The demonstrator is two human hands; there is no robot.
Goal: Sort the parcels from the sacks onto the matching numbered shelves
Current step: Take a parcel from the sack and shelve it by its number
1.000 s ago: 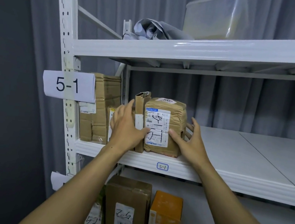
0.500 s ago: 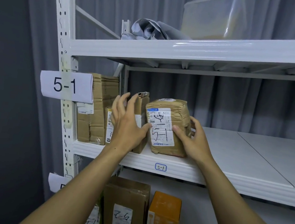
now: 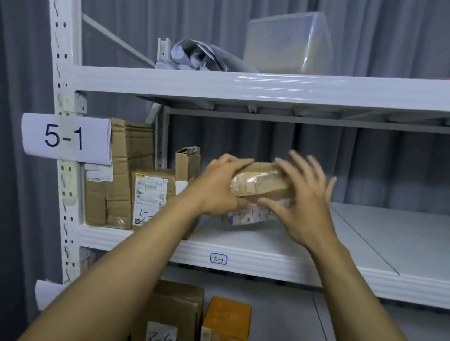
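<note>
A brown taped parcel (image 3: 261, 184) lies tipped forward above the shelf marked 5-1 (image 3: 263, 265), its white label facing down and toward me. My left hand (image 3: 216, 189) grips the parcel's left end, fingers curled over its top. My right hand (image 3: 304, 205) is at the parcel's right end with its fingers spread and straight and its thumb against the label side. A large paper sign reading 5-1 (image 3: 65, 136) hangs on the left upright.
Three parcels stand at the shelf's left end: a tall carton (image 3: 121, 174), a labelled box (image 3: 150, 195) and a thin box (image 3: 186, 161). The shelf below holds a brown box (image 3: 171, 319) and an orange one (image 3: 225, 332). The top shelf holds a plastic bin (image 3: 287, 42) and a grey bag (image 3: 201, 57).
The parcel stood upright next to the thin box; now it is tipped forward and moved right. My left hand shifted from the thin box onto the parcel, and my right hand opened its fingers.
</note>
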